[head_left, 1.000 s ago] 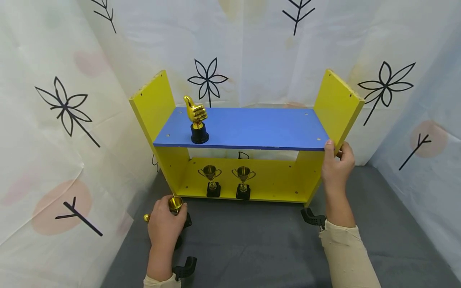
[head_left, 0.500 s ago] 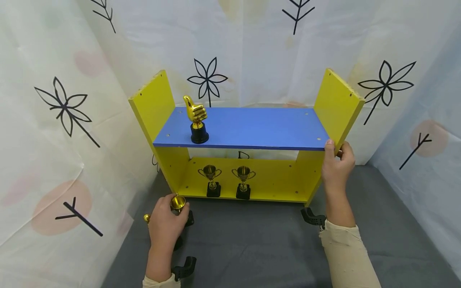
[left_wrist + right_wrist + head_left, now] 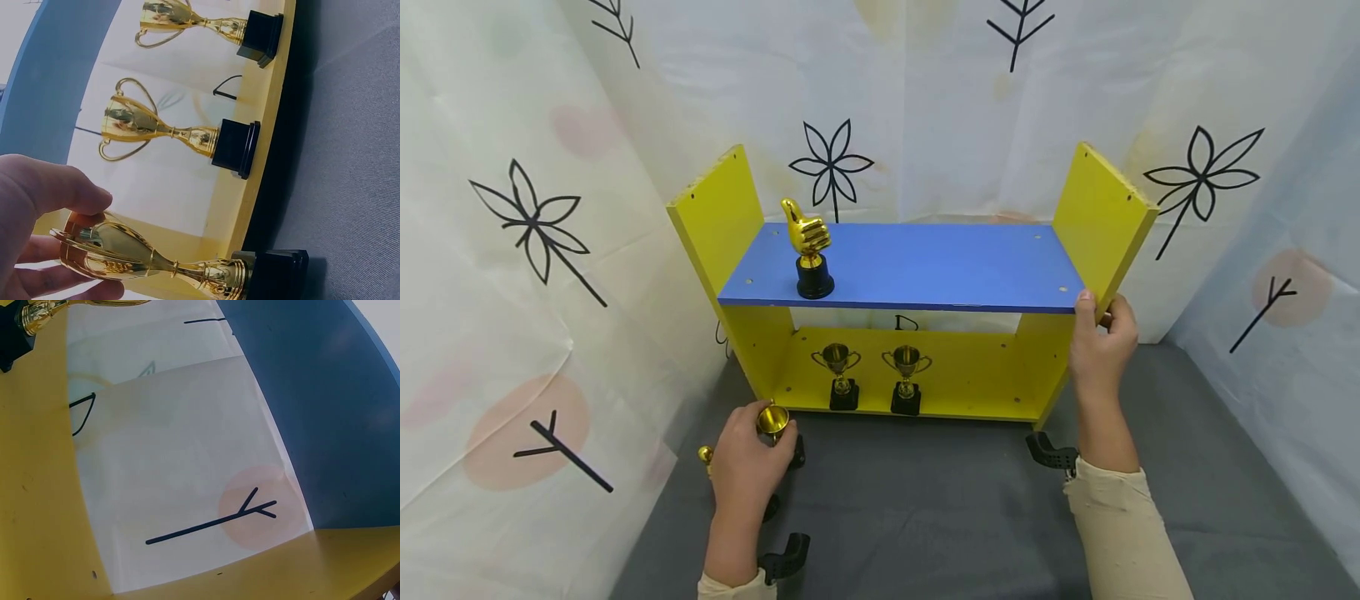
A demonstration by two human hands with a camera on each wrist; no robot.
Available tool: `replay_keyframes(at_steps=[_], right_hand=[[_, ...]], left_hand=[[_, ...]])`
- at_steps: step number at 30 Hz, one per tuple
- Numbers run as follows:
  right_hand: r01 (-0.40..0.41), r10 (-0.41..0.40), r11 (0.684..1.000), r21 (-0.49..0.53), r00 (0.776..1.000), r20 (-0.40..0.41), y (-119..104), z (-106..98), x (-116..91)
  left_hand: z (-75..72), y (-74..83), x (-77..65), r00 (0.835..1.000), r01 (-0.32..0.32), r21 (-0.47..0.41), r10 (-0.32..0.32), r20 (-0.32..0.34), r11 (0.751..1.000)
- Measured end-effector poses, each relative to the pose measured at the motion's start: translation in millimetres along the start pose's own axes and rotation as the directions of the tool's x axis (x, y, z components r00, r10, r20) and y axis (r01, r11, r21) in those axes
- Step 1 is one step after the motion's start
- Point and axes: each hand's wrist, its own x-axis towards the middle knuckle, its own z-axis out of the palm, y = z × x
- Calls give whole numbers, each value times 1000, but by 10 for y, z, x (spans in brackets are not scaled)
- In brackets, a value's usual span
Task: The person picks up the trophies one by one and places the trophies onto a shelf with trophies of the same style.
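My left hand holds a gold trophy cup by its bowl, thumb on one side and fingers on the other. The cup's black base is low over the grey cloth; I cannot tell whether it touches. My right hand grips the right side of a yellow and blue shelf, its thumb at the blue board's front corner. Two similar trophy cups, a left one and a right one, stand on the lower yellow board. A gold thumbs-up trophy stands at the left of the blue board.
Beside and behind my left hand, a small gold ball and a dark round base show, mostly hidden. Grey cloth covers the surface before the shelf. Patterned white sheets hang behind and at the sides.
My left hand has shifted slightly to the right and up with the trophy cup. The right hand keeps its hold on the shelf.
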Motion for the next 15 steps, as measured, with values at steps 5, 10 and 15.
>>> replay_keyframes(at_steps=[5, 10, 15], right_hand=[[6, -6, 1000, -1, 1000, -7, 40, 1, 17], [15, -15, 1000, -7, 1000, -8, 290, -2, 112], [33, -33, 999, -17, 999, 10, 364, -27, 131]], left_hand=[[12, 33, 0, 999, -37, -33, 36, -22, 999], [59, 49, 0, 996, -79, -87, 74, -53, 993], [108, 74, -8, 988, -129, -122, 117, -97, 984]])
